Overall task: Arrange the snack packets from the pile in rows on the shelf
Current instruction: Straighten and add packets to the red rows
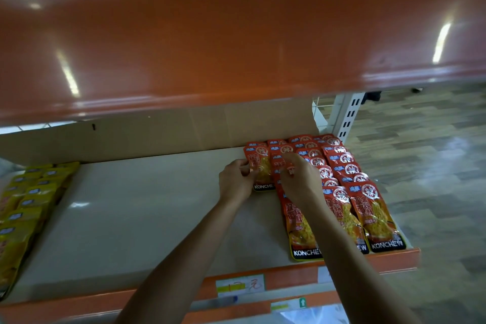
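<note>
A: What sits nearest, at the front lip?
B: A price label (240, 285) on the orange edge strip, its writing too blurred to read. Both forearms cross above it, and the right one hides most of the middle front pack.
A: And the shelf itself?
B: The shelf (144, 213) is pale and bare through the middle. At its right end lie the red rows (373, 208), three columns of overlapping packs running front to back, with "KONCHEW" legible on the front ones. At the left end, yellow packets (29, 205) overlap the same way, cut off by the frame edge.
A: Where is the pack being handled?
B: The red packet (260, 173) lies flat just left of the red rows, near the back, in a fourth column. The left hand (235, 183) pinches its left edge, fingers clamped on it. The right hand (299, 179) curls its fingers down onto the right edge and grips there, covering the packs beneath it.
A: Behind that?
B: Another red pack peeks out behind it, mostly covered. A cardboard sheet (157, 129) stands along the back, its top hidden by the glossy orange upper shelf (236, 34). A slotted white upright (347, 113) shows at the right, with wood-pattern floor (434, 160) beyond.
</note>
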Demonstrator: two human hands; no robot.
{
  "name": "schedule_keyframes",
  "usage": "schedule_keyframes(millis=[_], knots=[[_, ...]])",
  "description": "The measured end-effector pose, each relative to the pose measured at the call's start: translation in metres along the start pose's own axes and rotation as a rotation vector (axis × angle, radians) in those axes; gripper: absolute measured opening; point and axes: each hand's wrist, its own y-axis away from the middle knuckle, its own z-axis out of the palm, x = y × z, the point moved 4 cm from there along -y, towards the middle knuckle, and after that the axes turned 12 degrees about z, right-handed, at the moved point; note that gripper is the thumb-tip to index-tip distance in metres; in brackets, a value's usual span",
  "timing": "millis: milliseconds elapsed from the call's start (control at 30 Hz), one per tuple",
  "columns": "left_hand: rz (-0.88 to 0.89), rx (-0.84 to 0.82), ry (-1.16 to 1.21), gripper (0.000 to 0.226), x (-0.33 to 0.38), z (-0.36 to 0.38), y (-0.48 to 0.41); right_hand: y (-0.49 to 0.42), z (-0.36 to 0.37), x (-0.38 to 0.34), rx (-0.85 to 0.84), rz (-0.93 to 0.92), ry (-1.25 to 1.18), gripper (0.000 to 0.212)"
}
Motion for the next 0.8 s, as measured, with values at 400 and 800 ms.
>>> schedule_keyframes(millis=[400,800], knots=[[0.068,-0.012,-0.156,0.033,0.0017,-0.0030,-0.0054,0.0012,0.0040,0.0034,-0.033,-0.020,0.059,0.040],[0.083,-0.082,-0.307,0.033,0.0033,0.0000,-0.0092,0.0008,0.0045,0.0045,-0.027,-0.040,0.045,0.039]])
